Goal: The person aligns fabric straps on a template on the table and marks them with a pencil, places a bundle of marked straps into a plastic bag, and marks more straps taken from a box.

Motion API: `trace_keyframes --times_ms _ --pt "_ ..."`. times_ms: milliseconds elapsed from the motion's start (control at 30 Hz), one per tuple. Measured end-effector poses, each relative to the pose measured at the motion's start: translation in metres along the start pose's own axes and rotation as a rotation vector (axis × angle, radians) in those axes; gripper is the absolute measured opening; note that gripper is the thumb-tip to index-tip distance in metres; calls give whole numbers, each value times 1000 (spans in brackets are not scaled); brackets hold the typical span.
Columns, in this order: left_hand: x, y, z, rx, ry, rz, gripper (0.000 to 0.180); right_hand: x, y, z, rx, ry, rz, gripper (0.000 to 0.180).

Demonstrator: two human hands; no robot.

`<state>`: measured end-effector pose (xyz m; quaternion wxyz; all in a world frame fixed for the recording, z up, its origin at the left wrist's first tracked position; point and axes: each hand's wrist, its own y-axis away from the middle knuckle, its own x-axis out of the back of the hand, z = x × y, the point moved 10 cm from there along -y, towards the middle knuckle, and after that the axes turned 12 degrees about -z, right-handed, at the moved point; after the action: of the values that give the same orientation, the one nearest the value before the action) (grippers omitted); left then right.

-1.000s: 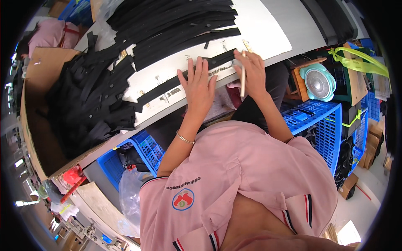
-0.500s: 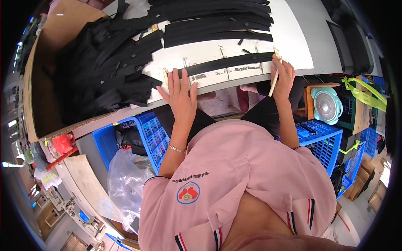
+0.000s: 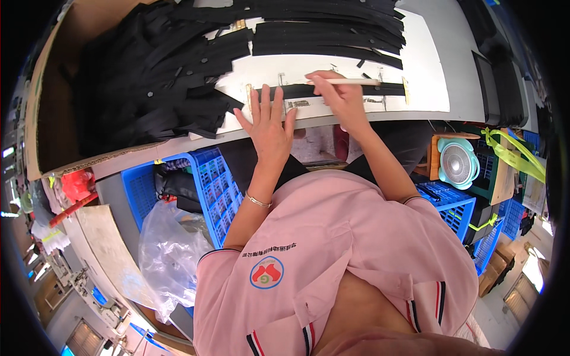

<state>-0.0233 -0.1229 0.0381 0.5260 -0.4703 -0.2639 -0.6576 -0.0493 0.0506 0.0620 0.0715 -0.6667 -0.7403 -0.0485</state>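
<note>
A narrow black fabric strip (image 3: 389,89) lies lengthwise on a white board (image 3: 424,83) with dark ruled marks. My left hand (image 3: 270,121) rests flat with its fingers spread over the strip's left end. In my closed right hand (image 3: 347,107) is a slender white pencil (image 3: 359,82), held nearly level with one end pointing right. That hand is over the middle of the strip and covers part of it. Whether the pencil's other end touches the fabric is hidden by the fingers. Beyond the hands lie several more black strips (image 3: 326,47) in rows.
A cardboard box (image 3: 89,163) full of black strips stands at the left. Blue plastic crates (image 3: 219,196) flank my legs below the table (image 3: 469,89), with a clear plastic bag (image 3: 169,255) at the left. A turquoise fan (image 3: 458,163) sits at the right.
My right hand has moved left from the strip's right end to its middle, and the pencil has swung from steep to nearly level. My left hand stays on the left end.
</note>
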Motion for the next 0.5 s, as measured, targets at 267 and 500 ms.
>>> trace_keyframes --times_ms 267,500 --pt "0 1 -2 18 30 14 60 -39 -28 22 160 135 -21 22" --pt "-1 1 -4 28 16 2 63 -44 -28 24 136 220 -50 23"
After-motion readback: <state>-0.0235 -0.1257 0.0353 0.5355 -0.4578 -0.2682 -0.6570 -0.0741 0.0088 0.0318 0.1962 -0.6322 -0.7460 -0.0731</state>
